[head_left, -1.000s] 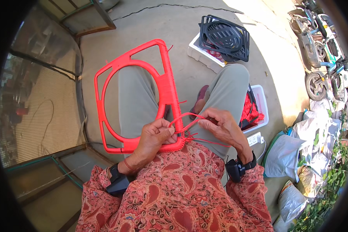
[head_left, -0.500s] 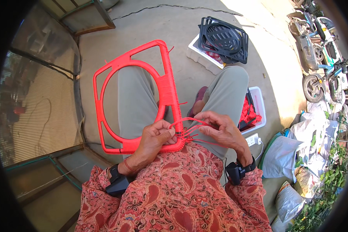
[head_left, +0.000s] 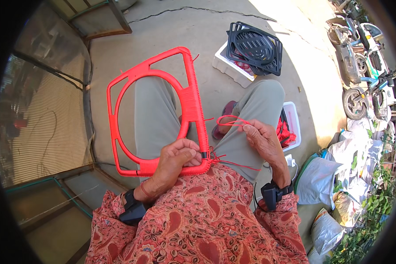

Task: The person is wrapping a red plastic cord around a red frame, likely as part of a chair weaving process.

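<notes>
A red cord-wrapped frame [head_left: 190, 97], square outside with a large ring inside, rests across my lap, mostly over the left thigh. My left hand [head_left: 177, 159] is closed on its near right corner, fingers curled round the edge. Beside those fingertips a short black stretch [head_left: 204, 155] shows uncovered by cord. Loose red cord ends [head_left: 226, 162] trail from that corner over my right thigh. Above this thigh, apart from the frame, my right hand [head_left: 264, 141] pinches a doubled loop of red cord [head_left: 231, 116] between thumb and fingers.
Black slatted frames [head_left: 255, 48] lie stacked on a white foam box [head_left: 224, 61] ahead. Right of my knee stands a white bin [head_left: 296, 119] with red and black pieces. A white power strip [head_left: 290, 160] is near it. Sacks [head_left: 321, 176] and parked scooters [head_left: 356, 99] line the right.
My right hand has moved up and to the right, drawing the cord loop away from the frame's corner. My left hand keeps its hold in nearly the same spot.
</notes>
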A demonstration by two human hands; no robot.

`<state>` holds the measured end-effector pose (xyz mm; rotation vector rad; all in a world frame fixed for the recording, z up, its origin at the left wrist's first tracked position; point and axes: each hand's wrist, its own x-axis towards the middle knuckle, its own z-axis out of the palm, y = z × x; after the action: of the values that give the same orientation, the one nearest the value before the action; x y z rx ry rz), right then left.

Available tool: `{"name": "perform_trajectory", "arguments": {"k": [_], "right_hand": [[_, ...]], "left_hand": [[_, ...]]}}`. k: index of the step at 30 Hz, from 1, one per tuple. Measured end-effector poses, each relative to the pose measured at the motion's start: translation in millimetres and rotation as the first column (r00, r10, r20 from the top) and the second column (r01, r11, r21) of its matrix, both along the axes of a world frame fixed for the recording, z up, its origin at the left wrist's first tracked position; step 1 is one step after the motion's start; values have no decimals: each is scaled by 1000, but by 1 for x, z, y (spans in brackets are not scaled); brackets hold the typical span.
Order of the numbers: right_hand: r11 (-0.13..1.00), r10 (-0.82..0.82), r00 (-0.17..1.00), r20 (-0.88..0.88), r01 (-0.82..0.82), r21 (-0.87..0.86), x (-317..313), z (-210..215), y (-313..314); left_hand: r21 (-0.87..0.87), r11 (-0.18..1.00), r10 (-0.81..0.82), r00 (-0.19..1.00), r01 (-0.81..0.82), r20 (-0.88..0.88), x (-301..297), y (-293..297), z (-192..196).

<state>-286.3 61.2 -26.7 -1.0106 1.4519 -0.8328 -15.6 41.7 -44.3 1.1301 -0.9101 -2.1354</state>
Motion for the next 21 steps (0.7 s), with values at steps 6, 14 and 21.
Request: {"name": "perform_trajectory", "arguments": {"k": [6,14,21], "right_hand": [[921,239,912,-333,-322,-219,30,-20,-4],[890,455,872,181,-435,-136,53,-22,-1],[886,463,872,161,-462,-45,49,-20,-2]], "left_hand": [[1,999,34,998,-34,51,-6,2,6],[-140,986,-78,989,95,126,-5,4,-5],[-165,958,-197,958,233,209,-10,3,-9]]}}
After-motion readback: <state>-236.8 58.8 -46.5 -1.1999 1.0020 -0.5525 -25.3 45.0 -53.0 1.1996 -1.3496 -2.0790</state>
